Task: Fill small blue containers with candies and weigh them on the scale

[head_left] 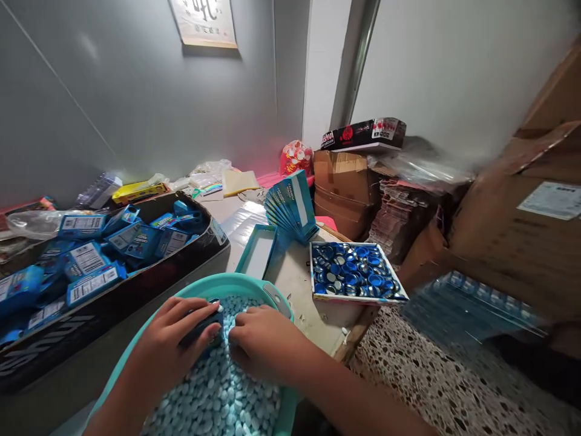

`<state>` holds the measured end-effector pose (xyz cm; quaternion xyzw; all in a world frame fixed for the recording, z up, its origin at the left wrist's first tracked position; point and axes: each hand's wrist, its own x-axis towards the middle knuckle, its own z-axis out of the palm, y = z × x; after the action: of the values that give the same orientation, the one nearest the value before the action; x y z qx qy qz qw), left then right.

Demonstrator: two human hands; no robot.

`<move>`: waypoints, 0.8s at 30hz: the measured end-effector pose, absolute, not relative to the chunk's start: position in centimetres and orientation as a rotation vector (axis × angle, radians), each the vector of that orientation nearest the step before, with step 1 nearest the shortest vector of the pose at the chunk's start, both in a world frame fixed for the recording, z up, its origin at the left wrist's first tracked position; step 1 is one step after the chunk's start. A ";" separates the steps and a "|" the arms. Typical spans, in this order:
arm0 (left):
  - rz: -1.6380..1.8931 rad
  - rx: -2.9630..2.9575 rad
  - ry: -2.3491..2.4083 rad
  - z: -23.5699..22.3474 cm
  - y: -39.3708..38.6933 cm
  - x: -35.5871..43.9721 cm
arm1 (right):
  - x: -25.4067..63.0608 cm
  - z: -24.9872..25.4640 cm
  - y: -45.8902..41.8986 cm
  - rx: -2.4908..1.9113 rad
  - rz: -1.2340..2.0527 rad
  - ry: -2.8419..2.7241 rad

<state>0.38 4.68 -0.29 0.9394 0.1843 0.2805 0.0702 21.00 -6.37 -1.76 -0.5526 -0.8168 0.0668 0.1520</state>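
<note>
A turquoise tub (136,344) full of small white tablets (213,390) stands in front of me. Over the tablets, my left hand (175,333) is closed round a small dark blue container (216,321), with one white tablet showing at its upper edge. Beside it, my right hand (258,339) reaches down among the tablets with its fingers curled; what they hold, if anything, is hidden. Just beyond the tub's rim lies a shallow teal box (257,251) with a white inside.
At left, a long black carton (136,284) holds many blue packs (88,266). A tray (358,298) of blue-and-silver caps (349,266) sits at the table's right edge. Behind stand fanned teal cartons (290,206). Cardboard boxes (345,188) fill the right side.
</note>
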 end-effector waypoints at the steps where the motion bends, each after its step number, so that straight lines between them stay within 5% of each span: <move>1: 0.853 2.856 0.531 -0.3 4.8 0.4 | 21.0 -1.8 -6.4 -1.582 0.189 -2.345; 10: 0.853 2.828 0.602 -0.2 5.1 0.6 | 26.0 -3.2 -10.3 -1.117 0.024 -1.691; 17: 0.900 2.818 0.655 0.2 4.0 1.0 | 32.2 -9.4 -18.8 -2.354 0.053 -1.359; 24: 0.947 2.861 0.663 0.5 3.5 1.2 | 31.7 -8.7 -17.7 -2.643 0.289 -1.560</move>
<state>1.22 3.49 0.49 0.9269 0.2147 0.3067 0.0277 31.74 -17.67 -8.72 -0.8571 -0.5057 0.0936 0.0293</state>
